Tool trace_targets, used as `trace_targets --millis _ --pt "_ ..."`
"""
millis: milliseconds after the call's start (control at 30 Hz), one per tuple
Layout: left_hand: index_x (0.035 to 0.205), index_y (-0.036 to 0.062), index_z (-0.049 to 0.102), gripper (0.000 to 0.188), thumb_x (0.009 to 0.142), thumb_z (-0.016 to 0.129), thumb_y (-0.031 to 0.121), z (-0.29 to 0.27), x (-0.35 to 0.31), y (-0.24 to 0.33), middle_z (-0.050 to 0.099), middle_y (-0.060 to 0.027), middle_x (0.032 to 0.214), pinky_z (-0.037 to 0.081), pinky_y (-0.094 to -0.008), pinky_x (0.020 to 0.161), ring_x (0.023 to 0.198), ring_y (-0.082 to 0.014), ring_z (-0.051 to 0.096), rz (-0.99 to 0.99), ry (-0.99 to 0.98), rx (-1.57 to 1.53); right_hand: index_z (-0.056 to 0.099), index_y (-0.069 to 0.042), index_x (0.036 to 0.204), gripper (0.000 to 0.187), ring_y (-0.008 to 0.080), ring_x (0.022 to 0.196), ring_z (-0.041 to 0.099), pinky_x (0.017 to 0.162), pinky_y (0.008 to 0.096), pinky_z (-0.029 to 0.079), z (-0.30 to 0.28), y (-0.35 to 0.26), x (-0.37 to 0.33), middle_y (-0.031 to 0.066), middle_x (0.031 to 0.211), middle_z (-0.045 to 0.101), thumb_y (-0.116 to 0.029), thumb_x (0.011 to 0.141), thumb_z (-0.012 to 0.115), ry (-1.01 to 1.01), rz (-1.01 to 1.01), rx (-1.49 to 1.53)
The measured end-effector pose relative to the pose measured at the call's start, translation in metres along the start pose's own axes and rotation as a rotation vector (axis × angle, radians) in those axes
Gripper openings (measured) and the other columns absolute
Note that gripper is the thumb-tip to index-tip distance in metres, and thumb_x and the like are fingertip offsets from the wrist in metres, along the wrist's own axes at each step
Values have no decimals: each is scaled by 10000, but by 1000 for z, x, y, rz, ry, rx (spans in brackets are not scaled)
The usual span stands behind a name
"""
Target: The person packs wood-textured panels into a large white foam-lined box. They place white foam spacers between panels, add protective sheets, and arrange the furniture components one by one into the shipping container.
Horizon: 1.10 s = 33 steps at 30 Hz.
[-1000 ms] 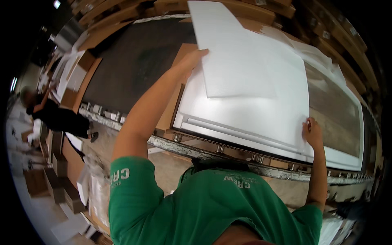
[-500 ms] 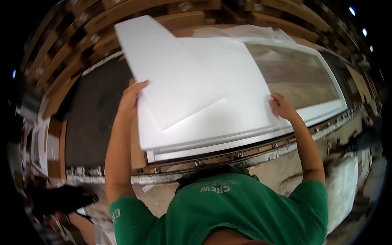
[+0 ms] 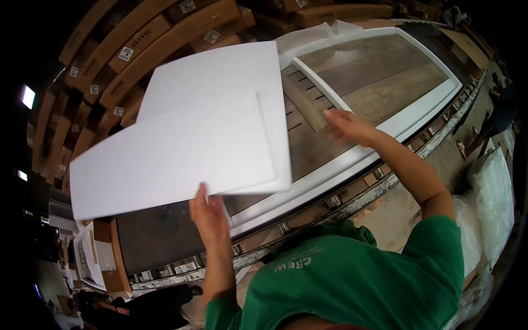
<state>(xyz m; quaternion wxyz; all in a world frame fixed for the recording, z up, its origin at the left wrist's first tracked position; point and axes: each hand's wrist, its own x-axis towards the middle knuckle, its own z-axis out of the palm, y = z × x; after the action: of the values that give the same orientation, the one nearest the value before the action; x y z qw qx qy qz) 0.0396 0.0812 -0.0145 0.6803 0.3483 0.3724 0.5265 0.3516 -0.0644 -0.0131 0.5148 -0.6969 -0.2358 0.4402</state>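
Your left grip (image 3: 210,212) pinches the white foam sheets (image 3: 187,126); your empty right grip (image 3: 336,125) hangs loose-fingered. Handling them seems the step; their width calls for two-handed support.

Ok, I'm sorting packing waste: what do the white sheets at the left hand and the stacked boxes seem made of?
White sheets: probably foam, matte, evenly white and stiff-looking; exact type unclear.
Stacked boxes: likely cardboard, matte brown, flat-sided and printed.

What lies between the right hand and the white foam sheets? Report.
The head view shows a wood-grain panel and narrow wood-grain strip between the right hand and foam sheets.
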Motion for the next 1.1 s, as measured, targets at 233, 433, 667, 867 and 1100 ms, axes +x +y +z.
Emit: trace_targets --millis 233,433,667,867,1100 --pt "1046 7 415 352 777 537 200 20 -41 -13 465 -151 1008 342 -446 884 1031 -311 391 -374 -257 -168 248 -30 1222 548 197 973 469 803 307 411 28 10 30 124 1105 436 -232 791 521 -243 -80 312" --pt "1093 10 378 407 796 497 262 -53 -3 70 451 -135 1076 314 -378 910 1053 -242 398 75 -94 -34 245 -31 1233 503 155 977 458 790 279 418 -19 15 13 100 1128 420 -184 814 477 -155 72 212" --pt "956 -24 469 375 738 559 268 -51 64 36 520 -95 934 398 -295 747 863 -181 493 -135 -169 184 286 12 1205 484 189 923 502 778 308 424 -49 33 -6 132 1069 473 -204 814 473 -85 111 137" --pt "873 -24 495 299 742 535 241 6 73 4 516 -74 795 435 -259 567 680 -146 519 -96 -139 414 421 46 1066 366 277 931 479 840 364 331 -76 45 28 211 973 504 -196 795 458 319 -441 -1022" --pt "689 7 487 273 734 569 263 4 77 -35 441 8 650 315 -194 564 591 -75 374 235 -149 677 402 45 1066 355 328 964 420 875 395 267 -76 67 46 238 1050 441 -201 809 393 350 -491 -1260"
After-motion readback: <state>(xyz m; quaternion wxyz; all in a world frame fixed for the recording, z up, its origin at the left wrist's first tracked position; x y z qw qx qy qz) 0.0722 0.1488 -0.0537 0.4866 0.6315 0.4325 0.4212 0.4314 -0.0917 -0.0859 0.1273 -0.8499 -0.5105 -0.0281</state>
